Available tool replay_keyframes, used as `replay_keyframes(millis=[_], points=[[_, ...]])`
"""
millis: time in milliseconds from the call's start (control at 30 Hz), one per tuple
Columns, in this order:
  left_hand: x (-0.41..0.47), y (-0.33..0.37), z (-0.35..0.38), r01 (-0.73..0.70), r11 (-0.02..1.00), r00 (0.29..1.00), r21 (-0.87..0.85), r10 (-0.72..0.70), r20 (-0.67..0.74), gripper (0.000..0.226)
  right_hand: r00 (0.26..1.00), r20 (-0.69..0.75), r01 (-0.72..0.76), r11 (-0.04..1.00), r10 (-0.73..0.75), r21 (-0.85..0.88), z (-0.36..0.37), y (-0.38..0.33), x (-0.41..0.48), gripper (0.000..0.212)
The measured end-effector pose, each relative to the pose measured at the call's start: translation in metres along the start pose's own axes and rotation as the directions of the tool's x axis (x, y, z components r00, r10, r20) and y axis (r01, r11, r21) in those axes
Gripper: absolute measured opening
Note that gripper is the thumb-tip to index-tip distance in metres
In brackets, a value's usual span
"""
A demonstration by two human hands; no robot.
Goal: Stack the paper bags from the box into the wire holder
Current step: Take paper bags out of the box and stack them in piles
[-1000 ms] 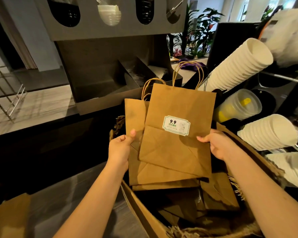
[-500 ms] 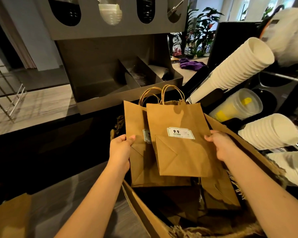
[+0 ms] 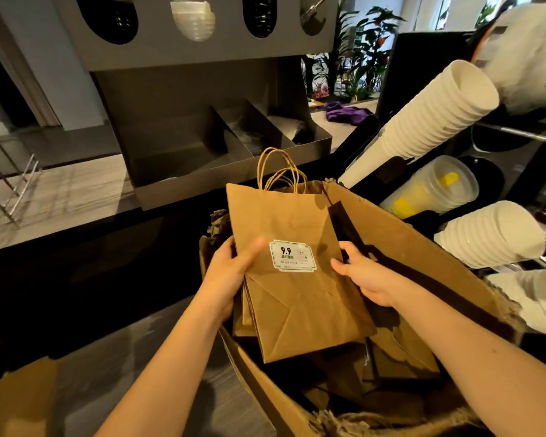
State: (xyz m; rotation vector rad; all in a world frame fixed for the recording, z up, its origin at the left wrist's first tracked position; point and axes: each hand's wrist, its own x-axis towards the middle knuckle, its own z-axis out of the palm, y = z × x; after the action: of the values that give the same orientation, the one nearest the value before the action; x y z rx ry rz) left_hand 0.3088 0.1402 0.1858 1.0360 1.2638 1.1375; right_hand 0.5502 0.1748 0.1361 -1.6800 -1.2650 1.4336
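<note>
Holding paper bags (image 3: 292, 305) over box (image 3: 404, 244), left grip (image 3: 229, 274) and right grip (image 3: 368, 275) clamped, thumbs atop

One head-worn wide view looks forward and down, close over the box (image 3: 407, 247).

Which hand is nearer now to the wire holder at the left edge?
Left. The left hand holds the left edge of the paper bags, toward the wire holder; the right hand holds their right edge, farther from it.
</note>
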Motion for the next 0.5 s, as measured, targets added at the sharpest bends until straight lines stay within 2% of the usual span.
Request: replay_keyframes(millis=[100,200,233,267,300,367,433,500], points=[[0.003,-0.006,0.003,0.011,1.000,1.000,-0.008,-0.010,0.010,0.041,0.994,-0.093,0.065,0.997,-0.060,0.052,-0.003,0.002,0.002,0.051],[0.006,-0.008,0.007,0.008,0.999,0.996,0.040,-0.005,-0.086,0.041,0.973,-0.229,0.027,0.989,0.007,0.143,-0.013,0.002,0.009,0.047],[0.007,-0.010,0.007,0.002,0.997,0.995,0.071,0.006,-0.102,0.042,0.962,-0.270,-0.011,0.994,0.040,0.110,-0.016,0.002,0.010,0.044],[0.007,-0.010,0.008,-0.006,0.994,0.993,0.111,0.019,-0.113,0.043,0.949,-0.311,-0.066,0.998,0.055,-0.025,-0.020,0.003,0.010,0.040],[0.007,-0.011,0.008,-0.016,0.989,0.992,0.146,0.035,-0.125,0.046,0.941,-0.334,-0.137,0.960,0.049,-0.245,-0.022,0.003,0.008,0.037],[0.008,-0.012,0.007,-0.029,0.984,0.988,0.176,0.054,-0.142,0.049,0.960,-0.279,-0.203,0.747,0.024,-0.634,-0.024,0.006,0.002,0.036],[0.009,-0.013,0.006,-0.034,0.985,0.988,0.169,0.059,-0.143,0.052,0.979,-0.173,-0.201,0.583,0.104,-0.787,-0.023,0.010,-0.003,0.044],[0.010,-0.013,0.006,-0.025,0.986,0.988,0.166,0.050,-0.147,0.055,0.975,-0.121,-0.201,0.503,0.188,-0.841,-0.022,0.014,-0.005,0.056]])
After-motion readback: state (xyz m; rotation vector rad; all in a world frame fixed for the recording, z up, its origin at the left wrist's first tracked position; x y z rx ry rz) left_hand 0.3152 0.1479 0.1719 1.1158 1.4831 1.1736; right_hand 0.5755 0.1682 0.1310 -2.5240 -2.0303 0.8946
